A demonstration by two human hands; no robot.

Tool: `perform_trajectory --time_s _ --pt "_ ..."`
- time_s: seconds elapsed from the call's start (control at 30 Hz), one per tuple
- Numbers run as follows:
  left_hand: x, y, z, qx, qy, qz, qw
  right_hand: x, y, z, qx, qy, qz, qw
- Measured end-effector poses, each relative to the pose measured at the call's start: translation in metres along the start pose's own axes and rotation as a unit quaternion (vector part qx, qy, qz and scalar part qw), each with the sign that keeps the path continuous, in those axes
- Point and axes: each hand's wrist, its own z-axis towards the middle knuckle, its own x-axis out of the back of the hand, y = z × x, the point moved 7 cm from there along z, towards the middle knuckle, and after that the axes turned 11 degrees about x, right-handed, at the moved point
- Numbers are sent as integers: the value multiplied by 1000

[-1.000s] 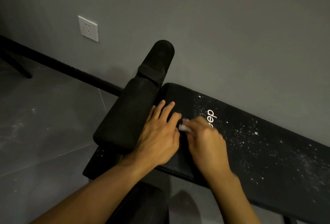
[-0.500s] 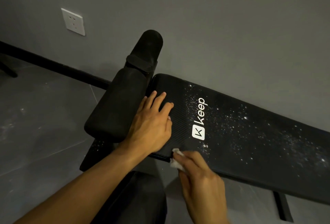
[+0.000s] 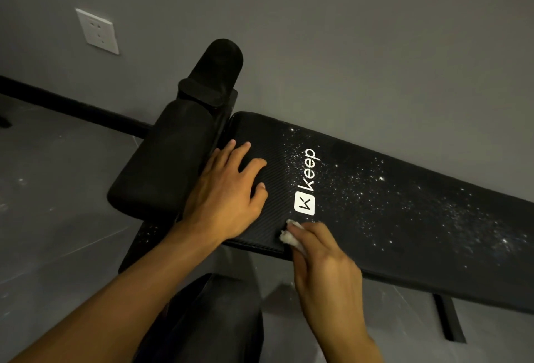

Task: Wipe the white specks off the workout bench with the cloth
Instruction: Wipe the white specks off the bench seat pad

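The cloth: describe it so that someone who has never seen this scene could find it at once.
Find the long black workout bench against the grey wall, then its white square logo. Just below that, at the bench's near edge, the right hand holds the cloth: a crumpled white wad, unlike the scattered specks.

One workout bench point(image 3: 274, 166); one cloth point(image 3: 289, 237); two hands, left hand point(image 3: 228, 198) and right hand point(image 3: 326, 261). One wall socket point(image 3: 97, 31); white specks point(image 3: 375, 189) too many and too fine to count.
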Motion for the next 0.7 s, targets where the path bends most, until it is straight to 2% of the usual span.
perform_trajectory --time_s 0.17,0.4,0.7 --pt "-1 0 -1 5 -12 18 1000 -1 7 17 -23 12 -22 999" --pt "1 4 0 8 -17 26 999 -1 2 5 46 -30 -59 997" --pt "-1 -3 -1 10 -8 17 1000 2 11 13 54 -30 -7 998"
